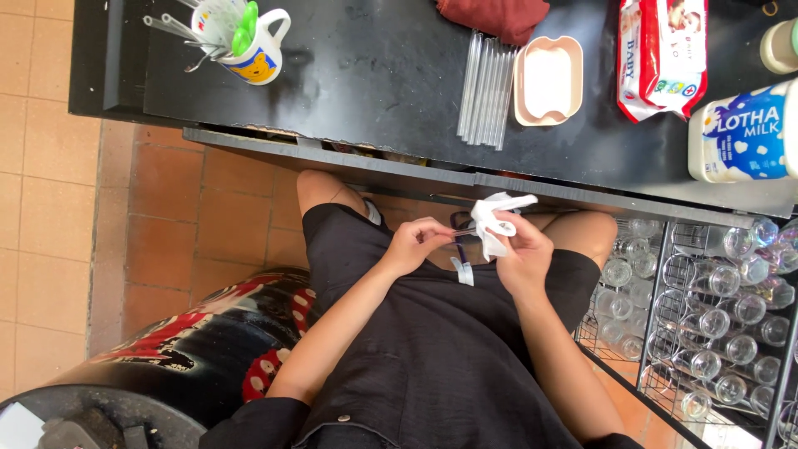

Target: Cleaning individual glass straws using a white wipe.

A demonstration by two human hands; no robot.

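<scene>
Left hand (413, 244) is pinching one end of a thin dark tool (462, 232) over the lap, while the right hand (517, 249) is closing a white wipe (496, 220) around its other end, below the black counter (374, 75).

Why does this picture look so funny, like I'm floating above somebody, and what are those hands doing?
The camera sits on a person's head and looks straight down, so you see their own arms and lap. There is no machine here, just two bare hands. The left hand pinches one end of a thin dark stick-like thing, too small to name. The right hand holds a white cloth wrapped around its other end. Above them is a black counter. On it stand a mug full of utensils, a row of clear straws, a small pink tray, a pack of wipes and a milk bottle. At the right, a wire rack holds upturned glasses.
</scene>
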